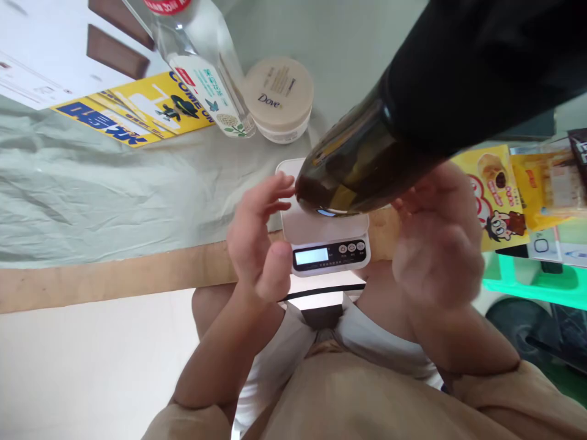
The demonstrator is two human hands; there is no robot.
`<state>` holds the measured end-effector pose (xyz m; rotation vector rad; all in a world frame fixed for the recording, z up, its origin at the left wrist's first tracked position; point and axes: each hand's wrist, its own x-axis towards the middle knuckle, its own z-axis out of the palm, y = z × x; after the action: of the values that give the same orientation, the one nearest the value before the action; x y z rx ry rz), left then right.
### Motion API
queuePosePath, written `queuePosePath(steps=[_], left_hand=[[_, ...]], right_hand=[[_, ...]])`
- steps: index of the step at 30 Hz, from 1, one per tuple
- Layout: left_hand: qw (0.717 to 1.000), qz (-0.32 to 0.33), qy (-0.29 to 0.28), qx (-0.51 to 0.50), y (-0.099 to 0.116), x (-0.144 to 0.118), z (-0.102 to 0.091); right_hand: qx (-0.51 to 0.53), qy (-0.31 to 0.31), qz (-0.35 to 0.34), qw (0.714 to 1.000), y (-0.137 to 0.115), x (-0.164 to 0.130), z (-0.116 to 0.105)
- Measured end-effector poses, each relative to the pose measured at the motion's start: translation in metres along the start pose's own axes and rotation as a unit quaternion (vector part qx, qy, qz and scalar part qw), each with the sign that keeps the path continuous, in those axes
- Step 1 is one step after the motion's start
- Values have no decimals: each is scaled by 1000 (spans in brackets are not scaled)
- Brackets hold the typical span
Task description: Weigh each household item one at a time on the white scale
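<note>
A large, glossy dark bottle (pixel 358 153) slants from the upper right down over a white digital scale (pixel 321 229). Whether its lower end rests on the scale plate or hangs just above it, I cannot tell. Left of that lower end is my left hand (pixel 261 238), fingers apart and thumb up, fingertips close to the bottle but holding nothing. My right hand (pixel 438 238), blurred, is at the bottle's right side. Its fingers are partly hidden behind the bottle, so their grip is unclear. The scale's small display is lit, with buttons beside it.
Behind the scale stand a round Dove tub (pixel 279 98) and a clear plastic bottle (pixel 206 73) with a red cap. A yellow and white printed box (pixel 137 110) lies at the left. Yellow snack packs (pixel 499 195) and a green tray (pixel 536 281) are at the right, near the wooden table edge (pixel 114 272).
</note>
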<state>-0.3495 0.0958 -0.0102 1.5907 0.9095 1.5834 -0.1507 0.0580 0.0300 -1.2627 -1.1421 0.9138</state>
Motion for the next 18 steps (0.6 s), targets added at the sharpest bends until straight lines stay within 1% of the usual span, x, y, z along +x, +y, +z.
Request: queuePosePath(steps=[1, 3, 4, 6, 8, 9, 14, 16, 18], left_hand=[[999, -27, 29, -6, 0, 3, -1], [994, -50, 95, -5, -1, 11, -5], [991, -55, 119, 3, -3, 14, -6], [986, -75, 145, 20, -6, 20, -11], [983, -97, 153, 35, -13, 22, -18], [982, -96, 157, 39, -17, 22, -22], [984, -45, 164, 44, -36, 19, -38], [986, -42, 153, 48, -35, 19, -40], [989, -51, 134, 42, -27, 19, -37]], right_hand=[[7, 46, -16, 999, 11, 5, 2], [44, 121, -29, 991, 32, 14, 6], [66, 138, -24, 988, 42, 19, 8], [98, 157, -16, 983, 57, 25, 9], [107, 163, -18, 981, 67, 29, 8], [107, 161, -22, 981, 71, 30, 8], [100, 157, -18, 982, 76, 32, 8], [104, 160, -11, 982, 77, 32, 8], [109, 161, -11, 981, 78, 32, 9]])
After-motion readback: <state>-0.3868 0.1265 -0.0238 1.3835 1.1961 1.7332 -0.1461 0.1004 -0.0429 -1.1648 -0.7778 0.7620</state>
